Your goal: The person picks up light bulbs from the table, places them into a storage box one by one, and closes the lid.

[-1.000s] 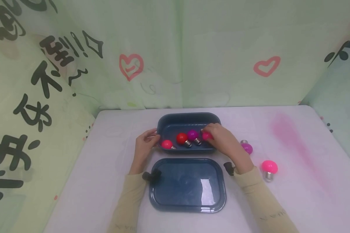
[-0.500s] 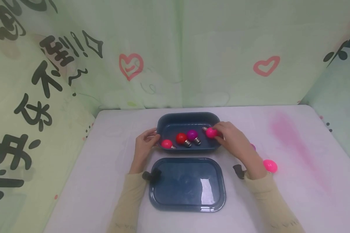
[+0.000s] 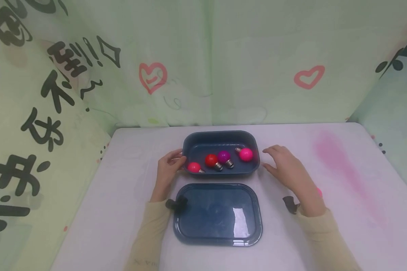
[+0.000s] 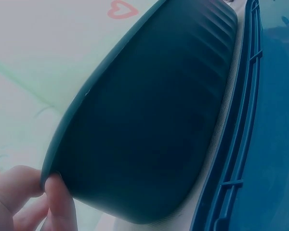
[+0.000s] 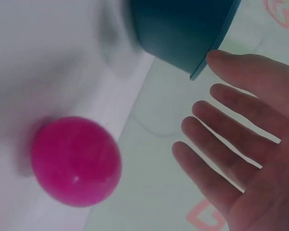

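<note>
My left hand [image 3: 170, 167] grips the left end of a dark blue plastic box [image 3: 207, 140]. In the left wrist view, thumb and fingers [image 4: 61, 204] pinch its rim. Inside lie several light bulbs with metal screw bases: a pinkish-red bulb [image 3: 194, 167] at the left, a red bulb [image 3: 211, 160], a purple bulb [image 3: 224, 157] and a bright pink bulb [image 3: 246, 154] at the right. Just off the box's right end, my right hand [image 3: 286, 167] holds nothing, its fingers spread. A magenta bulb [image 5: 77, 161] shows near that hand in the right wrist view.
A matching blue lid [image 3: 210, 214] lies flat in front of the box on the white table [image 3: 115, 214]. Part of a pink bulb [image 3: 320, 192] peeks out behind my right wrist. Green cloth [image 3: 230, 75] hangs behind the table.
My right hand has let go of the bright pink bulb, which now lies in the box, and has drawn back to the right past the rim. My left hand has stayed in place.
</note>
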{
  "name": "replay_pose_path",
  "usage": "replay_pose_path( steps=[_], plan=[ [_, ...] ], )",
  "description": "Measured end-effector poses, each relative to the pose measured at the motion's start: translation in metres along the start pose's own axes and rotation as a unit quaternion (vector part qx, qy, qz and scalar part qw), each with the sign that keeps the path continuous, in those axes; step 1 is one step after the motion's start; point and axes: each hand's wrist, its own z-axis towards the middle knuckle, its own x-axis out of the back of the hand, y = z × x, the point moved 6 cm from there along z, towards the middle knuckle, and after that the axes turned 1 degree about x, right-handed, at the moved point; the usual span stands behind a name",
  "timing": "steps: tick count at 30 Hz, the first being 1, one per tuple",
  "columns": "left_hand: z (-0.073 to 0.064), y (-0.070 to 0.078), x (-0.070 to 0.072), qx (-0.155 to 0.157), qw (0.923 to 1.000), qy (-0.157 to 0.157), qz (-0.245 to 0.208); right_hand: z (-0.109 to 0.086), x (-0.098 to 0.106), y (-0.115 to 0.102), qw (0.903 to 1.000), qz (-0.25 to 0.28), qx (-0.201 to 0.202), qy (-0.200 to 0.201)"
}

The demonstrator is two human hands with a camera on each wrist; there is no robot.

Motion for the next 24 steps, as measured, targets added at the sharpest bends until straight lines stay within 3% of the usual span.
replay_pose_path(
  steps=[24],
  plan=[
    [0.0, 0.001, 0.001, -0.002, 0.9999, -0.002, 0.01, -0.026, -0.001, 0.038, 0.9987, 0.016, -0.044, -0.02]
  ],
)
